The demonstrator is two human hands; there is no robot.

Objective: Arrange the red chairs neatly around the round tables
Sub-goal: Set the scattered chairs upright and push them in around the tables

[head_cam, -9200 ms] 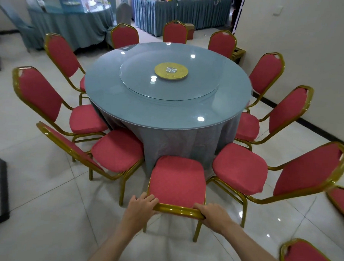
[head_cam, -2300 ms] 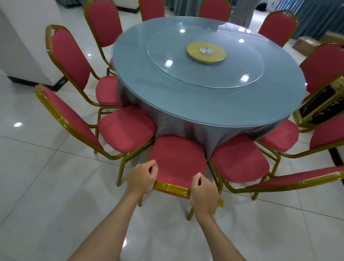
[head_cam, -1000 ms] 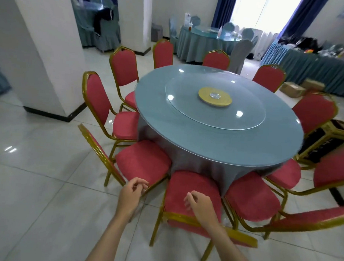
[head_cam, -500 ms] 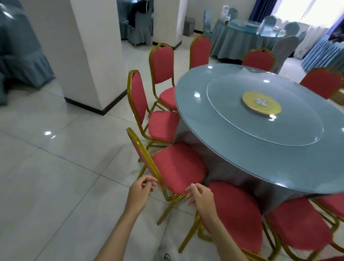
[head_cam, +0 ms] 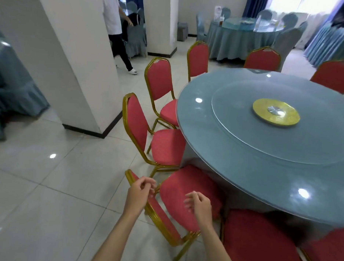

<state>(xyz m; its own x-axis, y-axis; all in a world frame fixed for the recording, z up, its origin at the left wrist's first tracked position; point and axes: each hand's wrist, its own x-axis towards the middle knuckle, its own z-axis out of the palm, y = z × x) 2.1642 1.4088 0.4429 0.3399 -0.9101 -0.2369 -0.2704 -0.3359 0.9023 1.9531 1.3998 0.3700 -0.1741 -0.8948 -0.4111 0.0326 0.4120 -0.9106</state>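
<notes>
Since both have left the previous chair [head_cam: 261,242] and moved along the round desk [head_cam: 234,172], the left grip [head_cam: 139,194] and right grip [head_cam: 198,204] hover loosely curled and empty over the next red chair [head_cam: 175,207] at the desk's edge, left maybe brushing its back rail; straightening it looks next.

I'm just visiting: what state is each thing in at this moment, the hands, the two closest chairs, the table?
Round table, cloth-draped, glass turntable lying flat on top.
Nearest chair, upright, seat towards the table.
Next chair, upright, seat front under the table's rim.
Left hand, fingers curled at the nearest chair's backrest top; grip unclear.
Right hand, loosely curled above that chair's seat, holding nothing.
</notes>
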